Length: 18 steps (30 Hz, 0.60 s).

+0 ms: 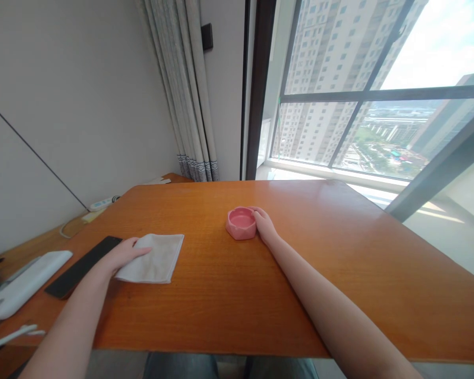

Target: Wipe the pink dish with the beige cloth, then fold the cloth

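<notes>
A white folded cloth [158, 258] lies on the left part of the wooden table. My left hand [127, 253] grips it at its left edge, with the thumb on top and the other fingers partly hidden. Near the middle of the table stands a low, pink, faceted bowl [242, 232], upright, with nothing visible inside. My right hand [264, 223] is closed on the bowl's right side, fingers at the rim. A gap of bare table separates the cloth from the bowl.
Beside my left forearm lies a long black flat object [85, 266]. Farther left are a white elongated device [27, 284], a white cable [11, 337] and a power strip [102, 202]. The wooden table [229, 310] reaches toward a curtain [185, 95] and a large window [363, 95].
</notes>
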Available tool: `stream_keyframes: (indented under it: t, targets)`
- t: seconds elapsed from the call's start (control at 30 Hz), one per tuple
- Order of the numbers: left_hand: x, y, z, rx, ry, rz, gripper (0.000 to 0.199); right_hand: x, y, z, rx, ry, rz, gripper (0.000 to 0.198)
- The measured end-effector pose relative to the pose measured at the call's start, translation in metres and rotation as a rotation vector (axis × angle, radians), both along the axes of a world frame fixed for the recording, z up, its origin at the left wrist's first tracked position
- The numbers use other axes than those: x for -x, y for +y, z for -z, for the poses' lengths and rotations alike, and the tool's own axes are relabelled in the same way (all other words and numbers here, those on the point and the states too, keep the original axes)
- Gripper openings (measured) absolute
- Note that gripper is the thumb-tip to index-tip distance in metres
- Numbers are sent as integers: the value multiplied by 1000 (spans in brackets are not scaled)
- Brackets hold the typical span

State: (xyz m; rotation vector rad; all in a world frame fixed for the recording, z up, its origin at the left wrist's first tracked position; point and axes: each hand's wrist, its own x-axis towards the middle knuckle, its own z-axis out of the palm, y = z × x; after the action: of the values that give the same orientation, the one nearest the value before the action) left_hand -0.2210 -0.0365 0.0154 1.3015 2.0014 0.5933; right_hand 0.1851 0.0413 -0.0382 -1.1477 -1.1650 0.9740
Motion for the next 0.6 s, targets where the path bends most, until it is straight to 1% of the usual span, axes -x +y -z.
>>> stream_keyframes:
  t: [0.03,0.07,0.1,0.17,0.23,0.3,0.33,0.37,0.4,0.43,0.47,0.53,0.57,0.6]
  targets:
    - [-11,-1,-7,34,-110,27,53,0,0,0,-7,-27,-1,29]
    - [-24,-3,-15,36,-203,57,54,0,0,0,-14,-65,-5,29]
    - [-39,-4,-22,1,-264,84,55,0,0,0,-24,-110,-8,30]
    - [-71,-6,-34,-112,-370,188,55,0,-2,-1,-64,-215,19,31]
    - [-106,-6,-46,-176,-580,314,51,0,-6,-6,-162,-314,96,33]
    - [-140,-4,-55,-188,-836,338,47,1,-13,-15,-303,-368,181,35]
    - [-156,-1,-58,-179,-941,322,45,0,-16,-21,-369,-370,209,35]
    - [-171,3,-60,-151,-1020,298,44,0,-20,-28,-417,-353,221,37]
    - [-185,9,-62,-123,-1076,277,43,-1,-24,-35,-435,-313,216,38]
    - [-198,15,-62,-96,-1118,260,43,-3,-28,-43,-418,-252,183,41]
    - [-209,21,-61,-84,-1148,247,43,-4,-31,-51,-365,-174,120,46]
    - [-227,35,-57,-112,-1176,224,42,-7,-36,-63,-186,9,-71,60]
    - [-234,41,-53,-148,-1172,210,42,-8,-38,-68,-84,94,-170,65]
    - [-240,46,-49,-188,-1157,205,42,-9,-39,-72,7,161,-251,64]
